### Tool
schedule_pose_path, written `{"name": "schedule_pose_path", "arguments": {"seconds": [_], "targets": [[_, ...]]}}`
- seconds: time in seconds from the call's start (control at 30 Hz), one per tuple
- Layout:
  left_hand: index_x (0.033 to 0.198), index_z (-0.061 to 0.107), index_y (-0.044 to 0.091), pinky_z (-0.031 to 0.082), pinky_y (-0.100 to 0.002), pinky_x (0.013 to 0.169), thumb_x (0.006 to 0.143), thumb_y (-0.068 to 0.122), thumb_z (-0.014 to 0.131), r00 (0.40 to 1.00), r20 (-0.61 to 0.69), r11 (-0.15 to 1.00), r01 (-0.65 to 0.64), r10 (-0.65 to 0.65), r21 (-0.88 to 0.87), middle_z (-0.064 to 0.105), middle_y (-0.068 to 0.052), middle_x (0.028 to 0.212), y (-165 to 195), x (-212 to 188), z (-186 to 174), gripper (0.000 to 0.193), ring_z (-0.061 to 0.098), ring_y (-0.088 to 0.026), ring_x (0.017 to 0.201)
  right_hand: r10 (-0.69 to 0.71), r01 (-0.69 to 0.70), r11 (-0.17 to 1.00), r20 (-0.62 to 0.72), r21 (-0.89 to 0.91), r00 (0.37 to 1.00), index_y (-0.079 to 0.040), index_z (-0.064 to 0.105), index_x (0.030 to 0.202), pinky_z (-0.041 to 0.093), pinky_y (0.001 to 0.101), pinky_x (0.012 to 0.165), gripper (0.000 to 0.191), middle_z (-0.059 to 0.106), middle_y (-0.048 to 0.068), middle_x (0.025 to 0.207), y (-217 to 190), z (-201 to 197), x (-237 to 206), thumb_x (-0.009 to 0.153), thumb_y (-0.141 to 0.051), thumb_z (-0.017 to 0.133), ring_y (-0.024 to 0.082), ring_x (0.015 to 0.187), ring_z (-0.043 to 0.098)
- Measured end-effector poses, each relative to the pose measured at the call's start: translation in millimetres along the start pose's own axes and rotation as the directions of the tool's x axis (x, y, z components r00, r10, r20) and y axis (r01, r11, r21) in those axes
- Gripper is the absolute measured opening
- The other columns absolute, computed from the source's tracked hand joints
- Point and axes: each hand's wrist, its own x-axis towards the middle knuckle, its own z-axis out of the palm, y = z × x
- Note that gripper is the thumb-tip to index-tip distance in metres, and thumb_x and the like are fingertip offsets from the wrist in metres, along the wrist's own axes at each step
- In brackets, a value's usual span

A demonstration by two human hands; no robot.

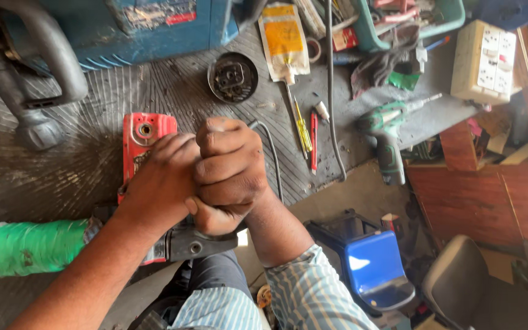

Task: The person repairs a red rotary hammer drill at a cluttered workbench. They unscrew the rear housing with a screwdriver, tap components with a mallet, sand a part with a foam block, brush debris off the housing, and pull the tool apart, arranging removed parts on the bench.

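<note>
Both my hands are clamped together over a red power tool body (140, 139) lying on a scratched metal workbench (93, 104). My left hand (161, 183) presses down on the red casing. My right hand (227, 174) is fisted around the tool's dark grey handle part (200, 244), which sticks out below it. What sits between the two hands is hidden. A black cable (274, 159) runs off from behind my right hand.
A big blue machine (135, 27) with a black handle (44, 67) fills the back left. A round black part (233, 77), screwdrivers (304, 128), a green drill (386, 137), a white socket box (484, 61), a blue stool (371, 266) and a green-wrapped object (38, 247) lie around.
</note>
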Motion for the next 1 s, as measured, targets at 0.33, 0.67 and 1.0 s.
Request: {"name": "schedule_pose_path", "arguments": {"seconds": [0.33, 0.67, 1.0], "targets": [[0.088, 0.067, 0.006, 0.047, -0.049, 0.103, 0.081, 0.012, 0.061, 0.994, 0.098, 0.998, 0.04, -0.045, 0.057, 0.068, -0.012, 0.103, -5.3, 5.5, 9.0, 0.011, 0.063, -0.033, 0.116, 0.023, -0.01, 0.925, -0.031, 0.379, 0.999, -0.01, 0.05, 0.051, 0.035, 0.0426, 0.052, 0.032, 0.05, 0.003, 0.057, 19.1, -7.8, -14.5, 0.079, -0.013, 0.064, 0.023, 0.05, 0.045], [0.102, 0.069, 0.003, 0.048, -0.045, 0.097, 0.078, 0.014, 0.067, 0.968, 0.092, 0.965, 0.241, -0.232, -0.101, 0.071, -0.016, 0.106, 2.9, 8.2, -7.0, 0.027, 0.066, -0.033, 0.108, 0.322, -0.265, 0.827, -0.031, 0.496, 0.946, -0.011, 0.051, 0.059, 0.044, 0.0398, 0.082, 0.045, 0.061, 0.007, 0.073, 2.7, -4.6, -2.7, 0.095, -0.033, 0.066, 0.03, 0.073, 0.051], [0.109, 0.068, 0.002, 0.046, -0.046, 0.107, 0.082, 0.017, 0.071, 0.99, -0.026, 0.99, 0.136, -0.135, 0.032, 0.072, -0.016, 0.114, 13.8, 13.5, -18.0, 0.031, 0.066, -0.033, 0.114, 0.896, -0.687, 0.19, 0.163, 0.701, 0.413, -0.001, 0.062, 0.126, 0.04, 0.0215, 0.054, 0.038, 0.056, 0.002, 0.063, -28.3, -17.6, -9.8, 0.114, -0.034, 0.049, 0.006, 0.053, 0.052]]}}
